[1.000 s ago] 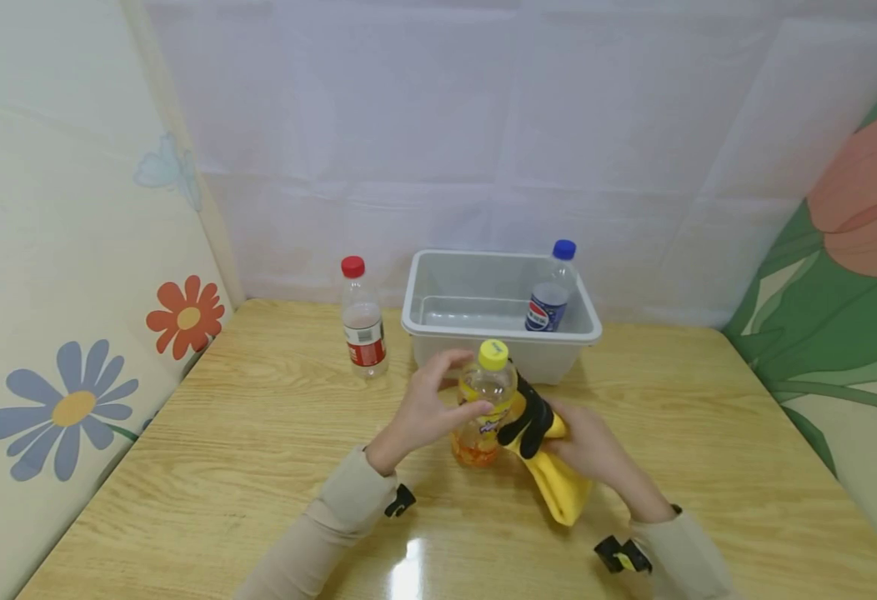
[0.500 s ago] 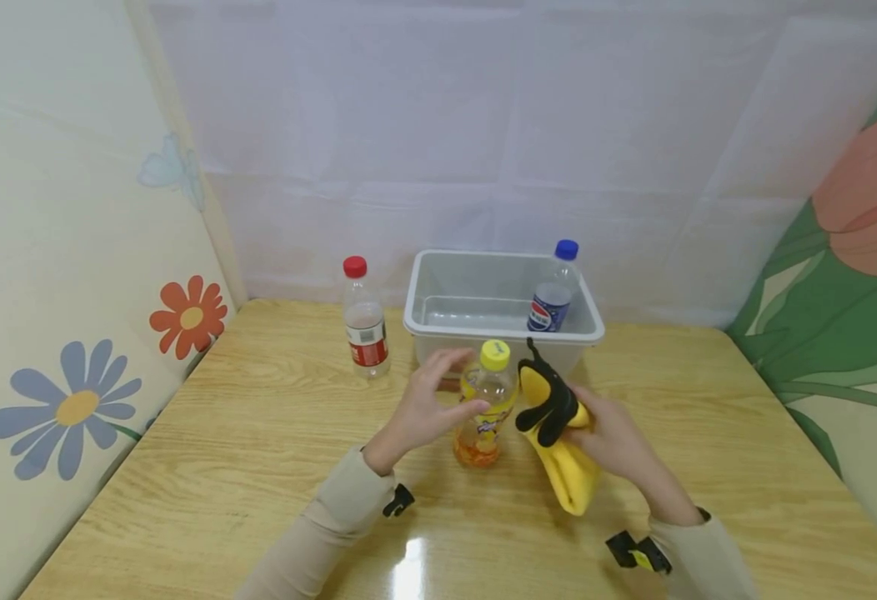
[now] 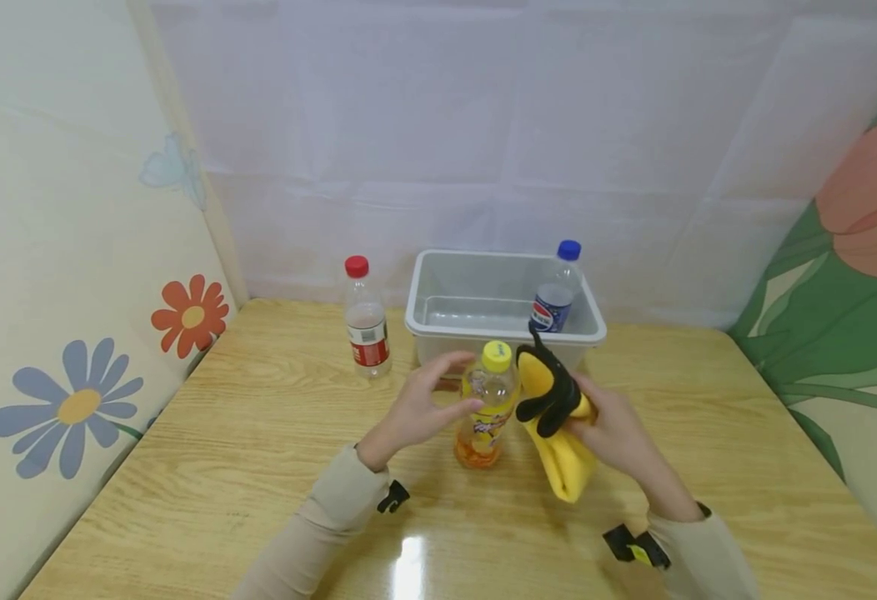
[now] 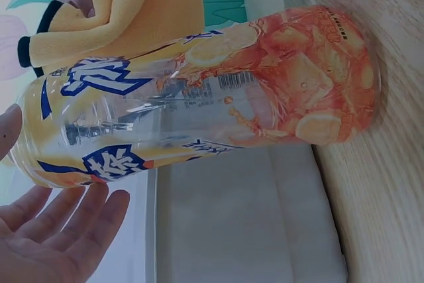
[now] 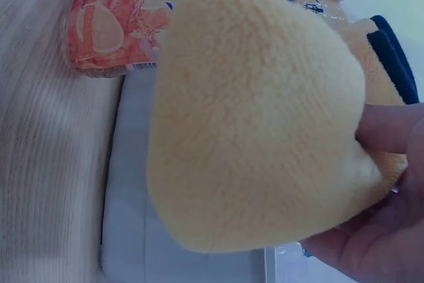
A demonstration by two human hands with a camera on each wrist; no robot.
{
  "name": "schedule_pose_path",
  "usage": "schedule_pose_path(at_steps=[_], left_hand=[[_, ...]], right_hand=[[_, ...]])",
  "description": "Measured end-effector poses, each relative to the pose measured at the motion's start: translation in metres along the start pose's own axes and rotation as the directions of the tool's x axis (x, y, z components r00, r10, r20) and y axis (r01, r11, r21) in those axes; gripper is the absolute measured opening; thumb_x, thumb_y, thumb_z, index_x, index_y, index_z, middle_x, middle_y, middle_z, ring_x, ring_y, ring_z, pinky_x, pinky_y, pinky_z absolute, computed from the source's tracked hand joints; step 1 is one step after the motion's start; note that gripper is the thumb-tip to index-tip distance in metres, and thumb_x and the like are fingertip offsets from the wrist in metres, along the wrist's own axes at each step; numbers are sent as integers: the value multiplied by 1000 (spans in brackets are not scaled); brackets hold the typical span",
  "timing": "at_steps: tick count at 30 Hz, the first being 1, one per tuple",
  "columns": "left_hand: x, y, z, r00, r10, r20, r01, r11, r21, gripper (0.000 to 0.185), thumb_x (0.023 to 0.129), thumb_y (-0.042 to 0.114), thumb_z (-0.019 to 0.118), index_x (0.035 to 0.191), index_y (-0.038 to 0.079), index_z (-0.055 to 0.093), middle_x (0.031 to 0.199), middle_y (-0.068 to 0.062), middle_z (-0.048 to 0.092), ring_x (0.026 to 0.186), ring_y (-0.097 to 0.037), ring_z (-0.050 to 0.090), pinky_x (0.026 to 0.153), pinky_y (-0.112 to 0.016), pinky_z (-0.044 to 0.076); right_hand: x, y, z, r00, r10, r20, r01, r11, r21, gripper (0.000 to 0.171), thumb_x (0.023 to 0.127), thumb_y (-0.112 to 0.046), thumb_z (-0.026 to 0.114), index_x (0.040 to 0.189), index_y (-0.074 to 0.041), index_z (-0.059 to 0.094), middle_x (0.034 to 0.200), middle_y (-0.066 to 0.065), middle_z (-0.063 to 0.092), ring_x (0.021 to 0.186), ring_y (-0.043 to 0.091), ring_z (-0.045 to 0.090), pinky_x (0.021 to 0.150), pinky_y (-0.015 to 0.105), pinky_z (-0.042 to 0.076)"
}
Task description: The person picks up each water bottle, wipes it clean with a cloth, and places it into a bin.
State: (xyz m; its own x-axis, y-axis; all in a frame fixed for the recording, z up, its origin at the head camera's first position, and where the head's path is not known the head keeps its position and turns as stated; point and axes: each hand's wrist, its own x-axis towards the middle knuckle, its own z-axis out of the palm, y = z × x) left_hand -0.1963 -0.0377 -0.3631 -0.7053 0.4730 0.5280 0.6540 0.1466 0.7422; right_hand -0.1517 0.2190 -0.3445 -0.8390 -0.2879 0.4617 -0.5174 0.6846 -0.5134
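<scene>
An orange drink bottle [image 3: 478, 446] with a yellow cap stands upright on the wooden table, slightly filled-looking at its printed orange base. Around its left side is my left hand [image 3: 416, 410], thumb and fingers spread; in the left wrist view the fingertips lie along the bottle's edge. My right hand [image 3: 609, 429] grips a yellow plush piece with black trim [image 3: 564, 467], held just right of the bottle. Its black-edged opening faces the bottle, and a thin black strand sticks up. In the right wrist view the soft yellow plush [image 5: 252, 124] hides much of the bottle.
Behind the bottle stands a light grey plastic bin [image 3: 476, 312] with a blue-capped Pepsi bottle [image 3: 554, 304] inside. A red-capped bottle [image 3: 368, 333] stands left of the bin. A white sheet hangs at the back, and flower-patterned panels flank the table [image 3: 258, 400].
My right hand has drawn the plush piece rightward off the bottle's side, then raised it slightly. My left thumb has slid back a little from the bottle's front. The bottle stays in place.
</scene>
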Motion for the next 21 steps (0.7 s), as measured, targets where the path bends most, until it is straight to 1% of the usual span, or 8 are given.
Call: schedule_pose_path(at_steps=[6,11,15,18,21], left_hand=[[1,-1,-3,999,38,38,-37,999,-20,56,79,5,68,127,-6,43,125,-20,50,106,-30,54,84,-36,51],[1,-2,-5,997,58,56,-57,998,-21,55,80,4,67,128,-7,43,126,-22,48,107,-31,53,84,-34,51],[1,-2,-6,996,76,56,-76,997,1,54,81,5,67,127,-6,43,126,-21,48,107,-30,53,85,-33,51],[1,-2,-6,996,79,46,-81,996,41,54,80,8,67,127,-5,45,125,-19,48,107,-29,52,86,-30,50],[1,-2,-6,997,71,42,-73,997,36,54,81,8,67,128,-4,44,125,-19,47,106,-29,52,85,-27,50]], right_hand=[[4,-4,-1,999,-29,-20,30,999,22,56,62,12,71,116,5,56,90,19,65,69,18,55,59,30,47],[7,-7,-2,1000,-29,-12,29,999,25,57,63,12,71,118,5,55,94,20,65,73,21,57,62,35,48],[9,-7,0,999,-40,-12,40,999,22,60,63,11,72,120,4,54,97,22,64,76,23,58,65,38,49],[11,-6,2,998,-58,-12,58,998,33,59,63,10,72,118,5,54,98,22,64,78,25,58,67,41,49],[13,-6,5,997,-78,2,78,996,51,59,64,9,72,119,4,54,101,22,63,84,29,59,72,45,50]])
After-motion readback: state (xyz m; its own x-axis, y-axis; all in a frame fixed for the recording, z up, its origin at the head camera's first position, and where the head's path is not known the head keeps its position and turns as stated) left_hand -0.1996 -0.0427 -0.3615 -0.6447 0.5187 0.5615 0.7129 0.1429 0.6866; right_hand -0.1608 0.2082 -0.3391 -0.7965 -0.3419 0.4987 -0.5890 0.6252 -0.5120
